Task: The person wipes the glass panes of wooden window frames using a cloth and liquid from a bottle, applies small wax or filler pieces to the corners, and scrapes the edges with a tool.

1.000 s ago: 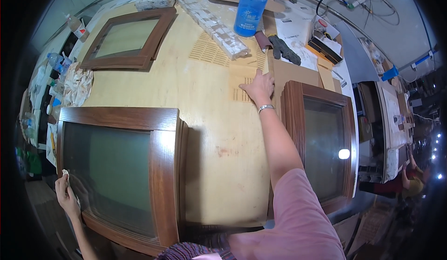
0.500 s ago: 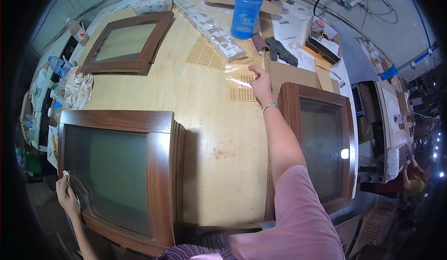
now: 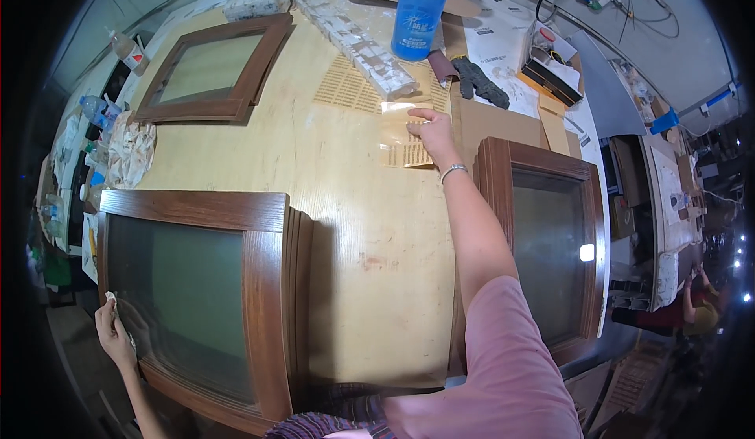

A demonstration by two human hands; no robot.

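My left hand (image 3: 116, 335) is closed round a crumpled white rag (image 3: 111, 300) at the left edge of a stack of brown wood-grain frames with glass panes (image 3: 263, 305). My right hand (image 3: 435, 134) reaches over a glossy, see-through label sheet (image 3: 397, 136) printed with rows of small dark marks. Its index finger and thumb are apart over the sheet, and nothing shows between them. Whether the fingertips touch the sheet I cannot tell. Under my right forearm's outer side stands a second stack of glazed brown frames (image 3: 501, 203).
Another pair of brown frames (image 3: 149, 114) lies far left, beside crumpled paper (image 3: 132, 148). At the back stand a blue water bottle (image 3: 417, 18), a long taped bar (image 3: 354, 44) and a dark glove (image 3: 481, 85). A tray box (image 3: 550, 81) sits at the far right.
My right hand has moved a little left across the label sheet, its index finger stretching further out. The left hand with the rag stays nearly in place.
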